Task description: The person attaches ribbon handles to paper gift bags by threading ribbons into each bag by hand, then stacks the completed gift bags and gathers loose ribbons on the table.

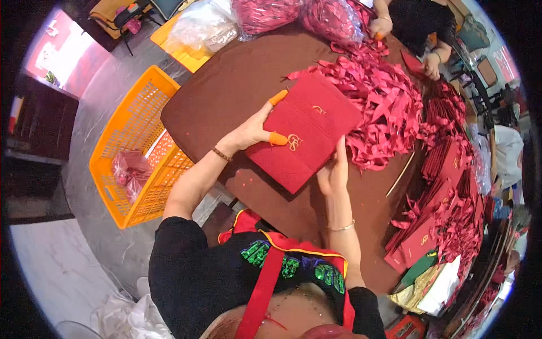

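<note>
Between the two hands, over a round brown table (226,90), lies a red folded card (305,133) with small gold emblems on its flaps. The left hand (254,130) clamps its left edge — an orange finger cot shows on the thumb, pressed on the card's face, and another on a fingertip at the card's upper corner. The right hand (334,169) holds the card's lower right edge, fingers up along the side, so both hands are apart with the card spanning them.

Just beyond the right hand a heap of red ribbons (384,101) spreads across the table, touching the card's far side. Further to the right of that hand stand rows of finished red cards (446,186), and a thin pale stick (401,174) lies on the table near it. Well to the left of the left hand, on the floor, sits an orange plastic crate (135,113) holding a bag of red pieces. Across the table, another person's hands (381,25) work at the ribbons beside clear bags of red ribbon (271,12).
</note>
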The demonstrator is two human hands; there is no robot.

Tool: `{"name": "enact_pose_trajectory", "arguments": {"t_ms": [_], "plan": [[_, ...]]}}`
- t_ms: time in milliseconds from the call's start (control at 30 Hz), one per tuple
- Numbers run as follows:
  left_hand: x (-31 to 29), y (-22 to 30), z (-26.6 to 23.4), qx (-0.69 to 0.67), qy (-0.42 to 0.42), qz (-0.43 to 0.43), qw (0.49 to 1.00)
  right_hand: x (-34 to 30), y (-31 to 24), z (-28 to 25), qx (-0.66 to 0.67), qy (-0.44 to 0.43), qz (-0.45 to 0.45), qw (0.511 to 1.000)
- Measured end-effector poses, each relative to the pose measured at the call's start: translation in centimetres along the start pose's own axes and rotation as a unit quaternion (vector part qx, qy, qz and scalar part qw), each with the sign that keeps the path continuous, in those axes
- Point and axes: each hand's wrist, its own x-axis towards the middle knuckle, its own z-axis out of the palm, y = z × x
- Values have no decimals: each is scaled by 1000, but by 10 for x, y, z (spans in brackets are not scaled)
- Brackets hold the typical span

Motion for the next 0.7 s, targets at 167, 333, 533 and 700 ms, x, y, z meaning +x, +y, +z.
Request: {"name": "enact_pose_trajectory", "arguments": {"t_ms": [167, 333, 533, 700], "plan": [[0, -36, 18, 54, -44, 33, 997, -4, -8, -4, 14, 76, -25, 997], [-7, -37, 38, 39, -32, 54, 997, -13, -18, -7, 10, 55, -41, 998], [-19, -59, 41, 217, 21, 104, 970, -20, -19, -9, 11, 73, -51, 996], [-31, -60, 53, 176, 62, 132, 974, -19, -12, -15, 7, 101, -80, 992]]}}
